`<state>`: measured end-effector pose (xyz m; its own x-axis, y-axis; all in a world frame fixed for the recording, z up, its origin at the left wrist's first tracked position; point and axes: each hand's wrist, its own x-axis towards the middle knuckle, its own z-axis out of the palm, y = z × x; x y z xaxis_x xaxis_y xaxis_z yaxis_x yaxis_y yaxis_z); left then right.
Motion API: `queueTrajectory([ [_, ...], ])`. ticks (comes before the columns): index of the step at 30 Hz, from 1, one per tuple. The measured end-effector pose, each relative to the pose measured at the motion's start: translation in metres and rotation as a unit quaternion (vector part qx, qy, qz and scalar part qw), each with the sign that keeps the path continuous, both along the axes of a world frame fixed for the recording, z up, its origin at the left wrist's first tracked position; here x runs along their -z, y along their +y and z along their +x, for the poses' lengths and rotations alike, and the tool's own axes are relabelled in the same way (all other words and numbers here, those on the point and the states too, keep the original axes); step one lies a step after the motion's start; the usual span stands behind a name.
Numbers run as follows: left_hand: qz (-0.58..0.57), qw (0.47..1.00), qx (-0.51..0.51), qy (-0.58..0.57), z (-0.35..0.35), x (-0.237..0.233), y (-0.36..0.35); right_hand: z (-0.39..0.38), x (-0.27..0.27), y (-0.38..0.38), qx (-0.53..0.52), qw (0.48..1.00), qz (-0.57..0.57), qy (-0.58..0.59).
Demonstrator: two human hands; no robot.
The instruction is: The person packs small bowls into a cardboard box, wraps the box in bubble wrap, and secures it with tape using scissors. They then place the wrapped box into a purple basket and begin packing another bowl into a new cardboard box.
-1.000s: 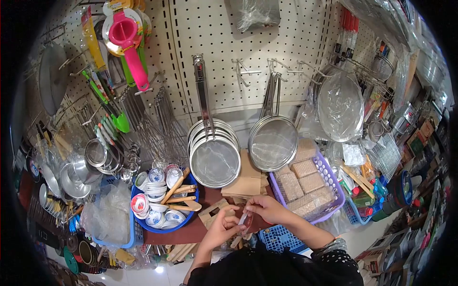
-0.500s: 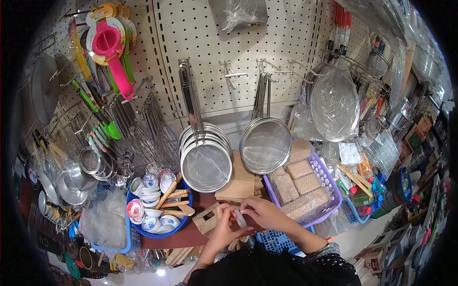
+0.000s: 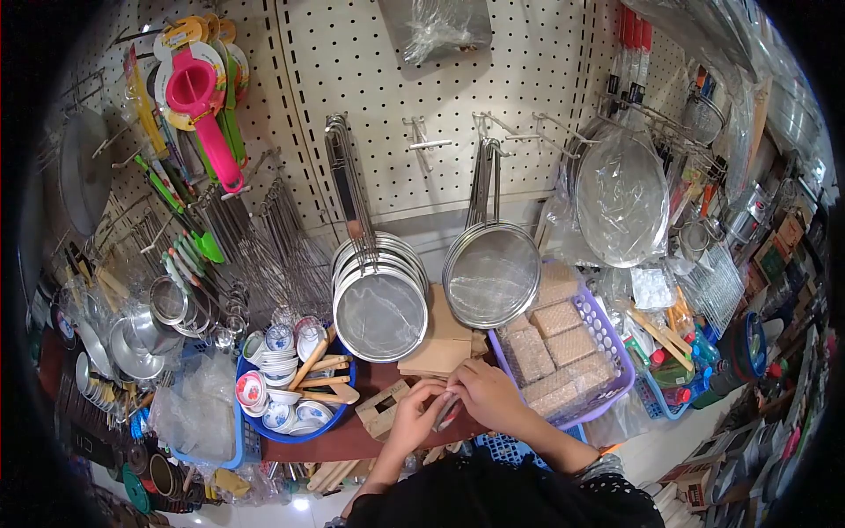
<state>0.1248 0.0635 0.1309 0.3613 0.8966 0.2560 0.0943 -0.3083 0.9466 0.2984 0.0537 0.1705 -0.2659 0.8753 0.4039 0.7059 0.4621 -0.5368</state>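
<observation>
A dark reddish-brown shelf (image 3: 339, 436) carries the goods. At its 9 o'clock sits a blue basin (image 3: 304, 431), filled with small bowls and wooden spoons. At 12 o'clock, against the back wall, lies a stack of brown flat packs (image 3: 437, 348). At 3 o'clock stands a purple basket (image 3: 613, 339) of wrapped pads. Near the middle, toward 6 o'clock, a wooden piece (image 3: 385, 410) lies flat.

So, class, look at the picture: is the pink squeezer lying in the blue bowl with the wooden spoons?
No, the pink squeezer hangs on the pegboard at upper left, well above the blue bowl.
</observation>
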Motion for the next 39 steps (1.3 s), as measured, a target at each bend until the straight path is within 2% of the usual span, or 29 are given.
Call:
queueTrajectory([
  [5, -0.007, 0.999, 0.012, -0.031, -0.001, 0.009, 0.007, 0.005, 0.000, 0.003, -0.023, 0.997, -0.055, 0.057],
  [8, -0.045, 0.998, -0.019, -0.026, -0.003, 0.004, 0.008, 0.005, 0.018, 0.006, 0.036, 0.959, -0.185, 0.213],
  [9, -0.063, 0.997, -0.031, -0.017, -0.004, 0.001, 0.008, 0.007, 0.038, 0.010, 0.074, 0.969, -0.175, 0.154],
  [11, -0.027, 0.998, -0.045, -0.021, -0.008, 0.020, 0.015, 0.015, 0.100, 0.019, 0.149, 0.977, -0.151, 0.035],
  [12, -0.008, 0.998, -0.053, -0.023, -0.010, 0.027, 0.017, 0.018, 0.128, 0.018, 0.159, 0.970, -0.181, -0.031],
  [14, -0.063, 0.995, -0.066, -0.049, -0.012, 0.027, 0.016, 0.022, 0.181, 0.010, 0.176, 0.942, -0.237, -0.162],
  [15, -0.090, 0.991, -0.072, -0.062, -0.014, 0.027, 0.016, 0.021, 0.199, 0.007, 0.197, 0.925, -0.257, -0.201],
  [17, -0.063, 0.992, -0.079, -0.075, -0.017, 0.030, 0.019, 0.020, 0.229, 0.005, 0.236, 0.884, -0.291, -0.279],
  [20, -0.062, 0.987, -0.088, -0.121, -0.022, 0.042, 0.024, 0.030, 0.272, 0.005, 0.250, 0.887, -0.273, -0.277],
  [21, -0.070, 0.984, -0.089, -0.140, -0.023, 0.042, 0.024, 0.030, 0.269, 0.006, 0.253, 0.886, -0.286, -0.264],
  [24, -0.217, 0.956, -0.086, -0.179, -0.027, 0.028, 0.021, 0.031, 0.261, 0.011, 0.251, 0.870, -0.331, -0.266],
  [25, -0.247, 0.948, -0.098, -0.176, -0.029, 0.026, 0.020, 0.031, 0.243, 0.011, 0.231, 0.875, -0.340, -0.254],
  [27, -0.264, 0.940, -0.093, -0.197, -0.032, 0.021, 0.021, 0.034, 0.209, 0.005, 0.192, 0.884, -0.359, -0.230],
  [31, -0.307, 0.924, -0.095, -0.210, -0.042, 0.024, 0.025, 0.042, 0.197, -0.003, 0.088, 0.927, -0.337, -0.138],
  [32, -0.318, 0.919, -0.095, -0.213, -0.044, 0.024, 0.025, 0.042, 0.189, -0.008, 0.094, 0.925, -0.341, -0.136],
  [34, -0.313, 0.916, -0.115, -0.223, -0.044, 0.018, 0.024, 0.038, 0.140, -0.018, 0.105, 0.921, -0.351, -0.131],
  [35, -0.315, 0.913, -0.117, -0.232, -0.047, 0.023, 0.027, 0.040, 0.144, -0.026, 0.128, 0.945, -0.288, -0.084],
  [38, -0.321, 0.904, -0.118, -0.257, -0.050, 0.022, 0.026, 0.040, 0.090, -0.032, 0.133, 0.935, -0.330, -0.003],
  [39, -0.324, 0.901, -0.112, -0.265, -0.053, 0.024, 0.026, 0.037, 0.093, -0.031, 0.159, 0.950, -0.267, -0.001],
])
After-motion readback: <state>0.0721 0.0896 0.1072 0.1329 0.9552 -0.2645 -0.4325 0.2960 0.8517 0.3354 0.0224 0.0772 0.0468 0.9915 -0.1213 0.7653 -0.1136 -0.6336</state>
